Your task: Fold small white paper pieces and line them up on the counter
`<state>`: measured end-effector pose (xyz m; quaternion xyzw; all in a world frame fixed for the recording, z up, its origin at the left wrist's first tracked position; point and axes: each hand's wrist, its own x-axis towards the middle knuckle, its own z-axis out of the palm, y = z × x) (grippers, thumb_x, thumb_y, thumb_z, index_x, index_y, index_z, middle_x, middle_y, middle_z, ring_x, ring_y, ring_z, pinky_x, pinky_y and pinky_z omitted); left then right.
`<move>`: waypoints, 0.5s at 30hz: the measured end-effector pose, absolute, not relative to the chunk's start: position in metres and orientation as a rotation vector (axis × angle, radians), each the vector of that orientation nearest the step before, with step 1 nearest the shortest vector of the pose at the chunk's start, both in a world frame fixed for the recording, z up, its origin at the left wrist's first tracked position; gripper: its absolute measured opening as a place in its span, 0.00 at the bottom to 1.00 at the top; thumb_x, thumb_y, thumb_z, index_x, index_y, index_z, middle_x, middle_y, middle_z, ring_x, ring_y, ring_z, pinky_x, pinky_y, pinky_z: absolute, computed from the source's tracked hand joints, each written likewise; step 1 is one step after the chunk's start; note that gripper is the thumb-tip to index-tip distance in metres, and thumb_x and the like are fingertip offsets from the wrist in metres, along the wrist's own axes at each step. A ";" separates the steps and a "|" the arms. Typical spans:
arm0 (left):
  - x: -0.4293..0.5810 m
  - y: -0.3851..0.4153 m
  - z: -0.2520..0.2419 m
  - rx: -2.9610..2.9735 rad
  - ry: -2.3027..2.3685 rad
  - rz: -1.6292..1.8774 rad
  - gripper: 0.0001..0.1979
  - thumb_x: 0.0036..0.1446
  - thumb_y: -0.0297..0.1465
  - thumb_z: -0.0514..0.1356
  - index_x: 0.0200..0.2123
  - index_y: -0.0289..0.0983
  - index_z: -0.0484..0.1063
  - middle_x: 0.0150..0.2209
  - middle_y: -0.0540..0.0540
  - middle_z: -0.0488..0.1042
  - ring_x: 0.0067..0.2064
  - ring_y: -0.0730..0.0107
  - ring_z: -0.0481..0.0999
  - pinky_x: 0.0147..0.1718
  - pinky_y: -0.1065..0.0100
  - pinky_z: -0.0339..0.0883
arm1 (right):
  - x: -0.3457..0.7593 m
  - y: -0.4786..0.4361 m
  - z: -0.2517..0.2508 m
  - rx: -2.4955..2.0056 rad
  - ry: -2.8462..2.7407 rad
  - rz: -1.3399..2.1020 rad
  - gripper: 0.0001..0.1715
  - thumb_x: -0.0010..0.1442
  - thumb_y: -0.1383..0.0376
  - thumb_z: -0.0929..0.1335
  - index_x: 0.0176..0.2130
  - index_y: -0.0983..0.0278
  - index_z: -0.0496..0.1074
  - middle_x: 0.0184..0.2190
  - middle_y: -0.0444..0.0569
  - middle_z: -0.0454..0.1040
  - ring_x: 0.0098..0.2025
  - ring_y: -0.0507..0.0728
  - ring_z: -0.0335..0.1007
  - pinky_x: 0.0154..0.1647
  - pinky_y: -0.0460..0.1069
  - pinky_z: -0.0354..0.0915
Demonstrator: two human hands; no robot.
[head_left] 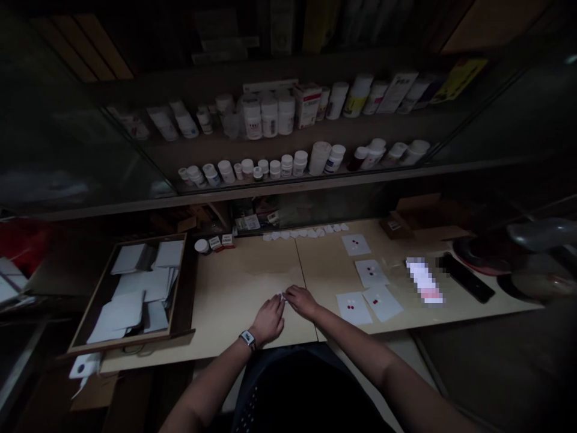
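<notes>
My left hand (269,319), with a watch on the wrist, and my right hand (301,300) meet at the front of the tan counter (243,288). Both pinch a small white folded paper (280,296) between their fingertips. To the right lie several white paper squares (354,307) with small red pills on them. A row of small folded white packets (306,232) runs along the back of the counter.
An open wooden drawer (135,288) at left holds stacks of white paper. Glass shelves (288,150) behind carry many white medicine bottles. At right lie a dark remote-like object (466,278), a cardboard box (419,213) and a red-rimmed dish (478,252).
</notes>
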<state>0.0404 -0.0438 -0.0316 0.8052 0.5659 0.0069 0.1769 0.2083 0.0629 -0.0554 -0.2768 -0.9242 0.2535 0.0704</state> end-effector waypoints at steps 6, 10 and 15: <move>0.035 -0.046 -0.030 2.308 1.586 -0.019 0.29 0.61 0.35 0.49 0.63 0.32 0.52 0.63 0.35 0.55 0.63 0.53 0.53 0.57 0.52 0.51 | 0.206 0.054 -0.058 -0.877 -2.785 0.705 0.16 0.64 0.66 0.62 0.50 0.60 0.71 0.40 0.52 0.73 0.43 0.57 0.65 0.40 0.48 0.59; 0.036 -0.044 -0.030 2.325 1.573 -0.049 0.29 0.62 0.38 0.48 0.63 0.31 0.52 0.64 0.35 0.53 0.65 0.53 0.50 0.59 0.52 0.49 | 0.207 0.050 -0.056 -0.837 -2.797 0.689 0.17 0.64 0.67 0.60 0.50 0.62 0.71 0.40 0.53 0.72 0.42 0.57 0.65 0.42 0.49 0.60; 0.023 -0.031 -0.022 2.408 1.392 -0.040 0.28 0.61 0.37 0.52 0.62 0.32 0.54 0.66 0.36 0.48 0.67 0.56 0.43 0.61 0.52 0.45 | 0.212 0.048 -0.055 -0.755 -2.807 0.651 0.18 0.63 0.67 0.61 0.51 0.64 0.69 0.43 0.55 0.71 0.44 0.59 0.65 0.46 0.53 0.61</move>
